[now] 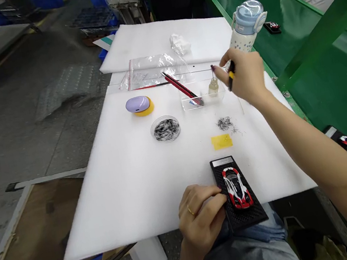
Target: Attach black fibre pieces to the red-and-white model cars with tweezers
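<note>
A red, white and black model car is mounted on a black textured display base at the table's front edge. My left hand grips the left edge of that base, fingers bent together. Over a small glass bottle, my right hand is closed, pinching a thin dark stick whose lower end reaches the bottle's mouth. A black-and-yellow tool is also tucked in the right hand; most of it is hidden. The bottle stands in a clear tray with a red-and-black pen-like tool.
A round dish holds short black strands; a loose pile lies near a yellow sheet. Farther back are a lilac mouse-shaped object, a plastic bag and a water bottle. A green conveyor with more cars runs along the right.
</note>
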`<action>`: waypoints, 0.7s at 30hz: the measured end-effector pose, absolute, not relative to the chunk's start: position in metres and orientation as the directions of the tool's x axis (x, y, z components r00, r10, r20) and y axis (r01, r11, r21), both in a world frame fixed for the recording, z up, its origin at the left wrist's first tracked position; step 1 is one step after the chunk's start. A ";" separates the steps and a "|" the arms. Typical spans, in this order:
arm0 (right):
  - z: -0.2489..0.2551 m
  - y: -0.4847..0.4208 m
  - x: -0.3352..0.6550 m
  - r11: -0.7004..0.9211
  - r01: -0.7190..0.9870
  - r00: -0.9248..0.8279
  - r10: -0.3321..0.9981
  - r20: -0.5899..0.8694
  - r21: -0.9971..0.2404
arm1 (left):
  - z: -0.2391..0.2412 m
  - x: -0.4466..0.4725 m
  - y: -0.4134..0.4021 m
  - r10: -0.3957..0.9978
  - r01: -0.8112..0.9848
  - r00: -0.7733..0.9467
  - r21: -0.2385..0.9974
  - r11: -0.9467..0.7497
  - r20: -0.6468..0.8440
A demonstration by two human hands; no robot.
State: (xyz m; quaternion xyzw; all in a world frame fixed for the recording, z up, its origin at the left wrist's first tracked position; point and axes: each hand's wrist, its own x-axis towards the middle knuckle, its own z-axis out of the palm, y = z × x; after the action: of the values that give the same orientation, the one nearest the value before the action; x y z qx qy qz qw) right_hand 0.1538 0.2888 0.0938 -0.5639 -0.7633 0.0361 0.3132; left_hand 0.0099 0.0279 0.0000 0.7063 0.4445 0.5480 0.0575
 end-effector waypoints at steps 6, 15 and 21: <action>0.087 0.304 0.144 0.401 0.772 -0.208 0.893 0.399 -0.493 | -0.002 0.011 0.028 0.679 0.555 0.005 0.562 -0.613 0.735; 0.089 0.181 0.190 0.514 0.152 0.045 0.850 0.525 -0.844 | -0.004 0.010 0.025 0.703 0.538 0.011 0.589 -0.603 0.711; 0.054 0.122 0.196 0.038 -0.255 -0.131 0.989 0.073 -0.966 | 0.000 0.010 0.024 0.716 0.535 0.010 0.601 -0.594 0.698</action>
State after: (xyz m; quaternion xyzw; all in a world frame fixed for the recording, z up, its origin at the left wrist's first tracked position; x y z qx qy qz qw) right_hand 0.1956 0.1217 0.0541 -0.3823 -0.4800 0.5788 0.5371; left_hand 0.0096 0.0245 -0.0001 0.7059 0.4432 0.5463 0.0827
